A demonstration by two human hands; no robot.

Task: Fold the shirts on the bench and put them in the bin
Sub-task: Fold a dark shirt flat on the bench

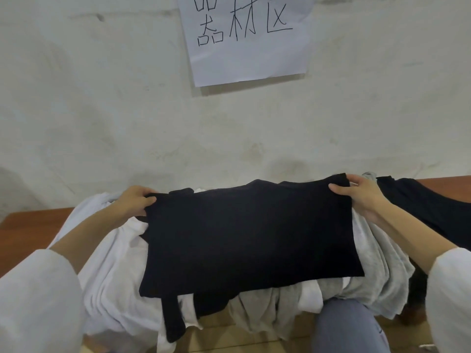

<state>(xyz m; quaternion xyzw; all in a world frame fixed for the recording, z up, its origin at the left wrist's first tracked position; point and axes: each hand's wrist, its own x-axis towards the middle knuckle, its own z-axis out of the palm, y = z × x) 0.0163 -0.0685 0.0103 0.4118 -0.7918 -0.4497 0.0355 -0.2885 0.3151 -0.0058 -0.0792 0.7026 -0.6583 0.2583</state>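
Left hand: our left hand (135, 200) gripped the far left corner of the black shirt (249, 238); the thumb lay on top and the fingers curled round the cloth edge.
Right hand: our right hand (356, 192) gripped the far right corner of the same shirt; the thumb lay along the top edge and the fingers were tucked behind it.
Black shirt: it lay spread as a broad rectangle on top of the pile; its far edge ran between our two hands; its near edge ran fairly straight across the front of the pile; one sleeve (173, 319) hung down below the near left corner.
Pile: white shirts (112, 276) lay crumpled under and to the left of the black shirt; a grey shirt (377, 263) lay under it and to the right; both spilled over the front edge of the bench (28, 222).
Bench room: bare brown wood showed left of the pile; a narrow strip showed at the far right.
Second black garment (433, 207): it lay on the bench to the right of our right wrist, just beside the grey shirt.
Wall (102, 110): it rose directly behind the bench, near our knuckles; a paper sign (247, 47) with handwritten characters hung on it above.
Near side: our knee (349, 324) in blue-grey cloth sat just below the hanging grey cloth; light floor (254, 335) showed beside it.
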